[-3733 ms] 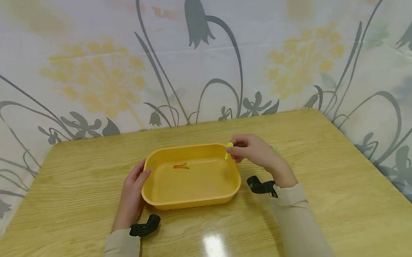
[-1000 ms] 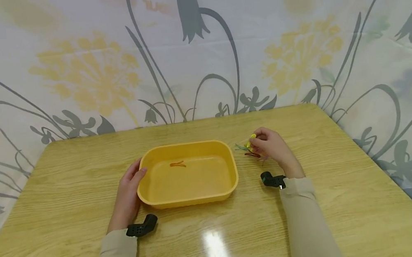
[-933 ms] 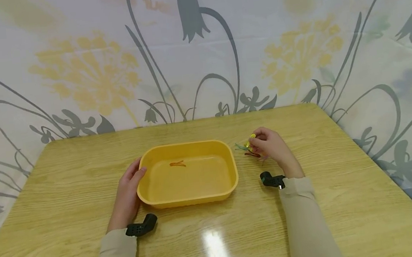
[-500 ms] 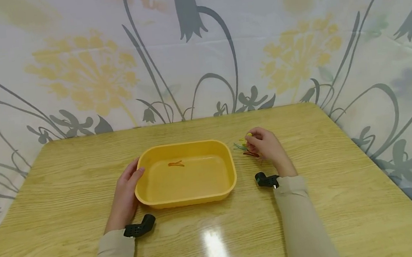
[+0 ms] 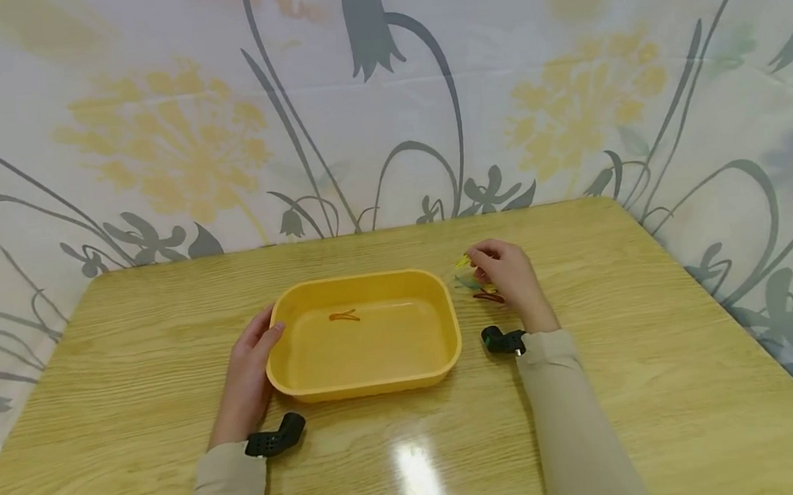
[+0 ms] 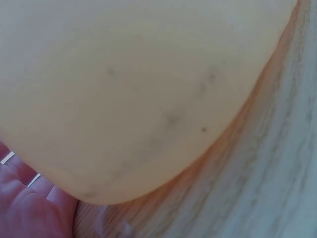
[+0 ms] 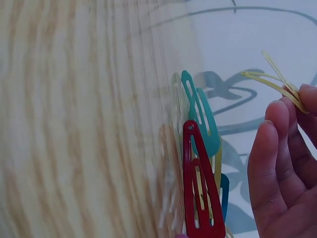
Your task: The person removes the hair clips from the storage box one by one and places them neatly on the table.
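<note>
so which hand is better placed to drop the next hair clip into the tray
Right. The right hand already pinches a thin yellow snap hair clip beside the pile of coloured clips, just right of the yellow plastic tray. The left hand rests on the tray's left rim.

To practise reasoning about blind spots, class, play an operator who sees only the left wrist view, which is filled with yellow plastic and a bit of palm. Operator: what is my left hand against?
Observer: The left hand rests against the left end of a yellow tub on a wooden table.
Operator: Anything inside it?
Observer: One orange hair clip lies on its floor, near the far wall.
Operator: And the other hand?
Observer: The right hand pinches a yellow hair clip above a pile of clips on the table right of the tub, with red and teal ones showing.
</note>
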A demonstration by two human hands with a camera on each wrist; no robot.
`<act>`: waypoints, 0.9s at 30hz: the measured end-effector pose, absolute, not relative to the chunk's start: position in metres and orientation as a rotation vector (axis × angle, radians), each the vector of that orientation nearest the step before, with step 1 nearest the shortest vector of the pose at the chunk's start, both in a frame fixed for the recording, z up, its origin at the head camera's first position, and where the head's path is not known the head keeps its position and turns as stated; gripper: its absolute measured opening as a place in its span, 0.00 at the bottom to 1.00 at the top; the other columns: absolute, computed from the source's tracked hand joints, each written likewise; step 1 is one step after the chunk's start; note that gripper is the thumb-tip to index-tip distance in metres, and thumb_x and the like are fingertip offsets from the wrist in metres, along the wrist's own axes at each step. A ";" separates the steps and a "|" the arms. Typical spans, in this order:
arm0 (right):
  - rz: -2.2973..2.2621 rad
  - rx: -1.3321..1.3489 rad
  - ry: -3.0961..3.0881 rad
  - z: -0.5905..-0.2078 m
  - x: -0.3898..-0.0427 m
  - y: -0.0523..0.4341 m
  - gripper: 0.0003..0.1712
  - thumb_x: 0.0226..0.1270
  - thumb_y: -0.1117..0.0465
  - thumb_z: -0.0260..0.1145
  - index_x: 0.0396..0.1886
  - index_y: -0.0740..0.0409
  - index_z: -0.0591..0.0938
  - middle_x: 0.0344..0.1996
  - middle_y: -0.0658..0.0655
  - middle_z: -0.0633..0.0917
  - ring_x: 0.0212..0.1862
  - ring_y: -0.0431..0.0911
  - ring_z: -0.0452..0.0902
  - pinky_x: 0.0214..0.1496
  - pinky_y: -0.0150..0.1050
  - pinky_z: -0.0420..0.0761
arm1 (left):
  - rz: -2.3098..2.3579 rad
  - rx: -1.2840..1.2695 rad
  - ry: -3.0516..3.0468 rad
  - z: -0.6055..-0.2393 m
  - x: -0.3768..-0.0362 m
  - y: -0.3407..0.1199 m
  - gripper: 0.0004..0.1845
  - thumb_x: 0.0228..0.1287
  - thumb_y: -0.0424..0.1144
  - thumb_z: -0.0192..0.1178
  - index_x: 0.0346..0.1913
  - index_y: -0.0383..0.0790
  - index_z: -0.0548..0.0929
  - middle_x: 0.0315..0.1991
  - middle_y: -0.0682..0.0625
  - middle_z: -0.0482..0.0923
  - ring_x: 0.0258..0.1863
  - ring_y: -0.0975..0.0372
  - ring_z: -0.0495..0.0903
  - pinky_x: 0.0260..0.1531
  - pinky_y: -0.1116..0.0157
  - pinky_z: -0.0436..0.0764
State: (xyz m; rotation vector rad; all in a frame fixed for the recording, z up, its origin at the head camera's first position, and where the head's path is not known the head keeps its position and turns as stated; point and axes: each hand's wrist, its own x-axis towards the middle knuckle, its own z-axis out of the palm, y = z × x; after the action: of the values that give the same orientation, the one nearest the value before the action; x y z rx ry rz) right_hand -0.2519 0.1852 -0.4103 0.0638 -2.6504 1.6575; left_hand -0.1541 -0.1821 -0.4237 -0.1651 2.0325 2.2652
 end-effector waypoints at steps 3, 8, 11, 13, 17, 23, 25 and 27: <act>1.617 0.073 -2.677 -0.411 -0.253 0.185 0.18 0.68 0.51 0.56 0.46 0.58 0.80 0.38 0.66 0.81 0.35 0.53 0.78 0.40 0.41 0.81 | 2.259 -0.162 2.034 -0.424 -0.154 -0.182 0.29 0.70 0.48 0.48 0.70 0.46 0.58 0.70 0.51 0.55 0.65 0.59 0.62 0.51 0.75 0.73; 1.556 0.065 -2.713 -0.412 -0.254 0.187 0.17 0.66 0.50 0.58 0.46 0.57 0.80 0.41 0.62 0.82 0.37 0.52 0.78 0.42 0.42 0.80 | 2.263 -0.169 2.030 -0.424 -0.153 -0.182 0.28 0.70 0.48 0.48 0.70 0.48 0.58 0.70 0.51 0.55 0.64 0.59 0.62 0.51 0.75 0.73; 1.544 0.044 -2.717 -0.412 -0.255 0.188 0.17 0.66 0.51 0.58 0.47 0.57 0.80 0.42 0.61 0.82 0.38 0.52 0.79 0.43 0.43 0.80 | 2.267 -0.169 2.034 -0.425 -0.153 -0.182 0.28 0.70 0.48 0.47 0.70 0.49 0.58 0.70 0.51 0.55 0.64 0.59 0.63 0.50 0.75 0.74; 1.544 0.026 -2.713 -0.412 -0.256 0.189 0.16 0.66 0.53 0.59 0.47 0.57 0.80 0.42 0.61 0.82 0.39 0.52 0.79 0.44 0.42 0.80 | 2.269 -0.165 2.036 -0.426 -0.154 -0.183 0.28 0.70 0.48 0.47 0.70 0.49 0.58 0.70 0.51 0.55 0.64 0.59 0.63 0.50 0.75 0.74; 1.498 -0.027 -2.731 -0.413 -0.257 0.191 0.16 0.67 0.55 0.58 0.49 0.59 0.79 0.42 0.62 0.82 0.38 0.52 0.80 0.40 0.41 0.80 | 2.271 -0.163 2.038 -0.428 -0.155 -0.183 0.28 0.70 0.47 0.48 0.70 0.48 0.59 0.69 0.51 0.56 0.63 0.59 0.64 0.49 0.74 0.74; 1.430 -0.104 -2.755 -0.414 -0.255 0.192 0.16 0.68 0.55 0.57 0.48 0.58 0.81 0.39 0.62 0.82 0.33 0.51 0.80 0.32 0.38 0.78 | 2.273 -0.161 2.026 -0.428 -0.155 -0.183 0.28 0.69 0.48 0.48 0.70 0.48 0.58 0.69 0.51 0.55 0.63 0.59 0.64 0.51 0.73 0.74; 1.421 -0.114 -2.763 -0.413 -0.254 0.192 0.16 0.68 0.55 0.57 0.48 0.59 0.81 0.39 0.62 0.82 0.32 0.50 0.80 0.30 0.36 0.78 | 2.278 -0.163 2.023 -0.428 -0.155 -0.183 0.29 0.69 0.48 0.49 0.70 0.48 0.58 0.69 0.51 0.55 0.63 0.59 0.64 0.51 0.74 0.74; 1.404 -0.121 -2.779 -0.413 -0.254 0.192 0.16 0.68 0.56 0.56 0.48 0.59 0.81 0.39 0.62 0.82 0.31 0.50 0.80 0.29 0.34 0.77 | 2.279 -0.161 2.029 -0.428 -0.156 -0.184 0.29 0.69 0.48 0.49 0.70 0.48 0.58 0.69 0.51 0.56 0.63 0.59 0.64 0.51 0.74 0.74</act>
State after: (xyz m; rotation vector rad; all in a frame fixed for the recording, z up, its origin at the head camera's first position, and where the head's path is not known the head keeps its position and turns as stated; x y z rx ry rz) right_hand -0.2544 0.1921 -0.4131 -0.1213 -2.7788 1.4038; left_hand -0.1557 -0.1835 -0.4277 -0.1612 2.0294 2.2789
